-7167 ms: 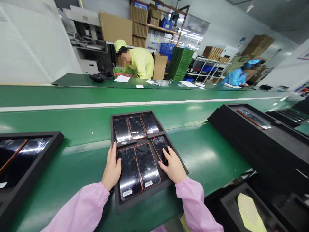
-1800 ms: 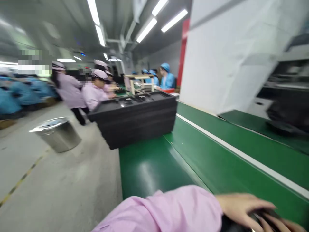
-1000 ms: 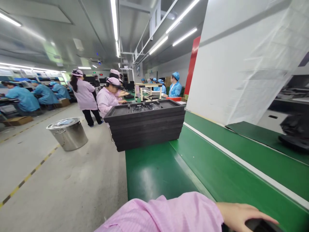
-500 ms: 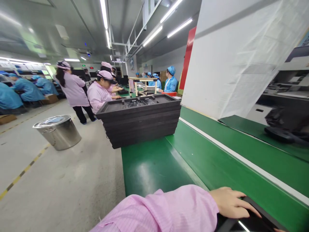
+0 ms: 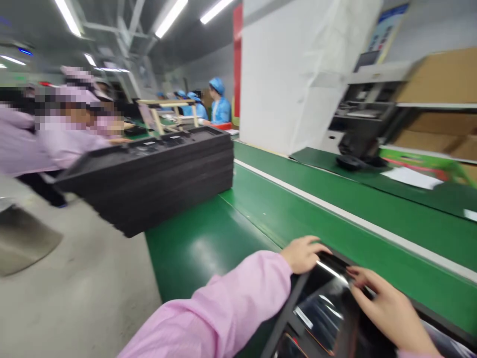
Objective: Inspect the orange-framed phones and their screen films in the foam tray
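Note:
A black tray [image 5: 285, 318] with moulded compartments lies on the green bench at the lower right. Inside it are dark glossy panels in clear film, one a panel with a white label [image 5: 320, 318]. At the tray's far end is a glossy black panel [image 5: 328, 271] with a bright light reflection. My left hand [image 5: 303, 253], in a pink sleeve, curls its fingers over that panel's far left edge. On the opposite side my right hand [image 5: 387, 303] grips the panel's right edge between thumb and bent fingers. The panel's underside is hidden.
A tall stack of black trays [image 5: 160, 189] stands farther along the green bench [image 5: 197, 258]. A white wrapped pillar [image 5: 276, 74] rises behind it. Co-workers in pink and blue sit or stand beyond. Left on the floor is a metal bin [image 5: 26, 238]; cardboard boxes [image 5: 439, 79] fill shelves at right.
The view has swung right and down, bringing more of the tray into sight. My right hand, barely visible at the edge before, now shows at the panel. The stack sits farther left in view.

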`<state>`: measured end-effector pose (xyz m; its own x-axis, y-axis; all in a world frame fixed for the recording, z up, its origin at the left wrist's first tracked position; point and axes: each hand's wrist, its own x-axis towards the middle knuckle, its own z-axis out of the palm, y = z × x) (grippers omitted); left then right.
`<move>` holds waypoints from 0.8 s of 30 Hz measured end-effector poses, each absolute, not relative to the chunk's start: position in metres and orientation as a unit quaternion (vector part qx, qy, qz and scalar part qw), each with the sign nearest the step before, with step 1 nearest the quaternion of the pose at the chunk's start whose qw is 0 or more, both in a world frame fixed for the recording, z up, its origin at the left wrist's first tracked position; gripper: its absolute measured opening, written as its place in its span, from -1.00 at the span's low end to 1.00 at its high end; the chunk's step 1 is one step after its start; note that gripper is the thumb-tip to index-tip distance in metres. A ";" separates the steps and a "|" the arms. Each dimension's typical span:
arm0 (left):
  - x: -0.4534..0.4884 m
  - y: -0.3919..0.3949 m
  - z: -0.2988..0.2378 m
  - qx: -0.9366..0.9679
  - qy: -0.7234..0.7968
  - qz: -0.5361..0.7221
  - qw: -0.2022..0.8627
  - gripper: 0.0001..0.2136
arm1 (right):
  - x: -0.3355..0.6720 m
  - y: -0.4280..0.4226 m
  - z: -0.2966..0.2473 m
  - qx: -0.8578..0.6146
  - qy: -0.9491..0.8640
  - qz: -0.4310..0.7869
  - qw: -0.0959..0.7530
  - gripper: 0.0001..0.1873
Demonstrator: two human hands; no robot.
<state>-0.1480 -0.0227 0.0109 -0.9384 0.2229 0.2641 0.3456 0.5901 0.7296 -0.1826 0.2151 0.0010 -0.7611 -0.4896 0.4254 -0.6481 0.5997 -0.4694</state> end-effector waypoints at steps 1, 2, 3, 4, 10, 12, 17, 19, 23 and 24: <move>-0.147 -0.023 0.009 -0.162 -0.880 -0.441 0.070 -0.57 | -0.176 0.213 0.008 0.321 -0.889 0.306 0.114 -0.86; -0.148 -0.022 0.006 -0.163 -0.871 -0.459 0.067 -0.56 | -0.171 0.210 0.014 0.319 -0.890 0.306 0.108 -0.86; -0.148 -0.022 0.004 -0.164 -0.861 -0.477 0.063 -0.54 | -0.166 0.208 0.019 0.317 -0.890 0.312 0.104 -0.86; -0.149 -0.022 0.001 -0.165 -0.852 -0.494 0.059 -0.53 | -0.162 0.206 0.023 0.316 -0.889 0.318 0.098 -0.87; -0.149 -0.025 -0.010 -0.164 -0.805 -0.569 0.034 -0.50 | -0.149 0.203 0.032 0.335 -0.882 0.323 0.078 -0.89; -0.150 -0.027 -0.013 -0.165 -0.796 -0.581 0.028 -0.49 | -0.147 0.203 0.032 0.331 -0.881 0.329 0.073 -0.89; -0.150 -0.030 -0.016 -0.173 -0.796 -0.579 0.029 -0.45 | -0.140 0.205 0.039 0.347 -0.865 0.357 0.065 -0.86; -0.149 -0.031 -0.014 -0.190 -0.800 -0.568 0.033 -0.42 | -0.137 0.206 0.044 0.342 -0.866 0.362 0.054 -0.86; -0.147 -0.034 -0.010 -0.236 -0.802 -0.548 0.032 -0.36 | -0.132 0.205 0.053 0.311 -0.855 0.414 -0.012 -0.71; -0.147 -0.035 -0.010 -0.243 -0.802 -0.545 0.035 -0.35 | -0.132 0.205 0.054 0.308 -0.848 0.430 -0.036 -0.68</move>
